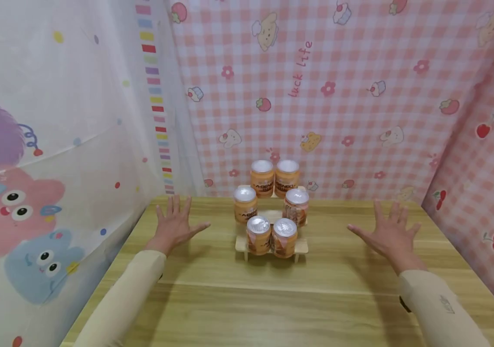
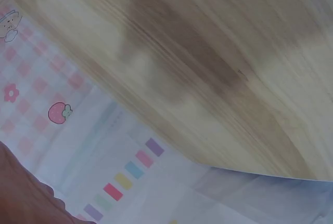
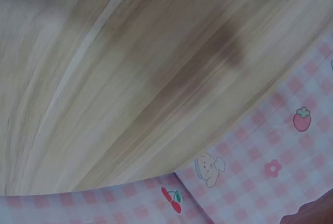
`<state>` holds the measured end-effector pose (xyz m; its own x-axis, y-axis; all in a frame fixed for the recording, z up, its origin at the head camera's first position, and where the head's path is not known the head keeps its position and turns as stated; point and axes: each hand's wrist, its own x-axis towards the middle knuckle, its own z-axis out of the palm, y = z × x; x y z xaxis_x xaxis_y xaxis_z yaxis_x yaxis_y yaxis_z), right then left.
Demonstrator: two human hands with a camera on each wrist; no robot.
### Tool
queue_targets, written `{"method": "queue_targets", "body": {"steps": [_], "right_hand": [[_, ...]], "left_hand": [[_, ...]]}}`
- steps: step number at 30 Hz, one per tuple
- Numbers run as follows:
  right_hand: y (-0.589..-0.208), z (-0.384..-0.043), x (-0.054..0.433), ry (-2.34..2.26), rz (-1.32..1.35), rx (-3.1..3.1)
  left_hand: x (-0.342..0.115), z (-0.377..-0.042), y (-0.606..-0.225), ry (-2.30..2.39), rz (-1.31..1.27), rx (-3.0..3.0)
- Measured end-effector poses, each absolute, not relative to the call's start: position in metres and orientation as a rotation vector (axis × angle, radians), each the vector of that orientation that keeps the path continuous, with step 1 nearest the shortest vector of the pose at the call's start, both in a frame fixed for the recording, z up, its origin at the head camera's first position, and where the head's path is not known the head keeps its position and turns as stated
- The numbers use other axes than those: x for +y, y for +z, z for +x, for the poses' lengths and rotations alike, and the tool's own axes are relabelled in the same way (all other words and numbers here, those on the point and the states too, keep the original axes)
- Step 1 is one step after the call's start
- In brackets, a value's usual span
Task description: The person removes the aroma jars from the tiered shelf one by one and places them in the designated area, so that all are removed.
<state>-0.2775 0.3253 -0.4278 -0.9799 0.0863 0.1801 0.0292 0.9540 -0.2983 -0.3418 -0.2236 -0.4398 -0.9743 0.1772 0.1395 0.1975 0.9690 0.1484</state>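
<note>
Several orange cans with silver lids stand upright in pairs on a stepped wooden rack in the head view. On the lowest step are a left front can (image 1: 258, 236) and a right front can (image 1: 284, 239). A pair sits on the middle step, and a back left can (image 1: 262, 180) and back right can (image 1: 287, 179) are on top. The rack (image 1: 300, 246) rests on the table. My left hand (image 1: 174, 227) is spread to the left of the rack, apart from it, holding nothing. To the right, my right hand (image 1: 391, 236) is likewise spread and holds nothing.
The wood-grain table (image 1: 247, 308) reaches back to a pink checked cloth (image 1: 342, 111) hanging behind it. A white cartoon-print sheet (image 1: 90, 106) hangs at the left side. Another pink checked cloth (image 1: 472, 193) with cherries closes off the right.
</note>
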Motion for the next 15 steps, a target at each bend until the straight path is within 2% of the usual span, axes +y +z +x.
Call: {"method": "queue_targets", "body": {"steps": [15], "right_hand": [[-0.425, -0.276, 0.304, 0.740, -0.135, -2.849]], "left_hand": [[-0.212, -0.346, -0.430, -0.483, -0.227, -2.985]]}}
